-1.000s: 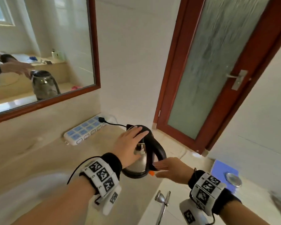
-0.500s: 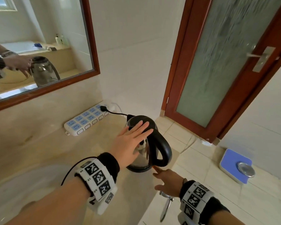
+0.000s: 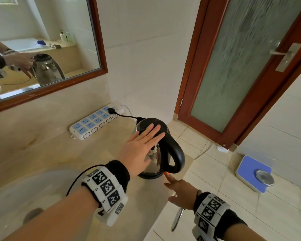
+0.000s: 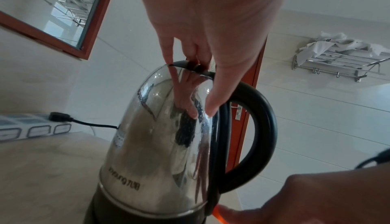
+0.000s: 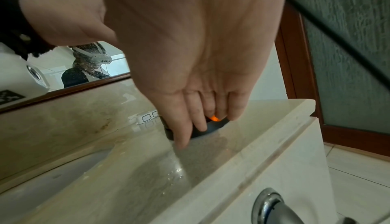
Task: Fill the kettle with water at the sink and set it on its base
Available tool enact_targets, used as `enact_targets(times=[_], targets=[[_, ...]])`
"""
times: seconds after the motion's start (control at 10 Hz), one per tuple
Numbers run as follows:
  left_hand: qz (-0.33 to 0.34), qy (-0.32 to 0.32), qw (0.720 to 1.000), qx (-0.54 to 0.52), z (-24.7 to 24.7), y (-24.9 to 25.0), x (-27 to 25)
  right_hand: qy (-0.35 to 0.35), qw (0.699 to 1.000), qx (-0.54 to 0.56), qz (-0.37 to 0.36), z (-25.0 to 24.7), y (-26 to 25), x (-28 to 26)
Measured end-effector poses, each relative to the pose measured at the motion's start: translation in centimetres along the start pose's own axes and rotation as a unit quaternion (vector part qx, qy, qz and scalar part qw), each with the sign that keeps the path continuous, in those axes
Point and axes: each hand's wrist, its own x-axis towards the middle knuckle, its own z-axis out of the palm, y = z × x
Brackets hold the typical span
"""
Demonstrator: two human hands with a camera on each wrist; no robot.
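The steel kettle (image 3: 153, 166) with a black handle stands upright on its black base (image 3: 149, 176) at the right end of the counter. My left hand (image 3: 142, 145) lies flat on the black lid, fingers straight; in the left wrist view its fingertips (image 4: 168, 57) touch the lid's rim above the kettle (image 4: 152, 144). My right hand (image 3: 181, 192) is below the handle, its forefinger touching the glowing orange switch (image 3: 167, 173). In the right wrist view the right hand (image 5: 200, 61) reaches down to the switch (image 5: 214, 118) and the base (image 5: 202, 131).
A white and blue power strip (image 3: 94, 124) lies behind the kettle with the black cord plugged in. The sink basin (image 3: 24, 197) is at lower left. A chrome handle (image 3: 177, 218) hangs on the cabinet front. A blue scale (image 3: 254, 173) sits on the floor by the door (image 3: 241, 66).
My right hand has dropped from beside the handle, and its forefinger now touches the orange switch. My left hand has stayed on the lid, its fingers flatter.
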Motion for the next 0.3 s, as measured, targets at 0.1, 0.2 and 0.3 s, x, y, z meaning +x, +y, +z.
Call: enact_targets(times=[0.1, 0.2, 0.3], targets=[[-0.002, -0.012, 1.0, 0.005, -0.3, 0.0, -0.1, 0.005, 1.0, -0.007, 0.001, -0.3, -0.3, -0.1], [-0.002, -0.034, 0.999, 0.02, -0.9, 0.0, 0.0, 0.0, 1.0, -0.019, 0.002, -0.5, -0.5, -0.2], [0.0, -0.049, 0.999, 0.016, -1.6, 0.0, -0.3, 0.003, 1.0, 0.003, 0.001, -1.0, -1.2, -0.6]])
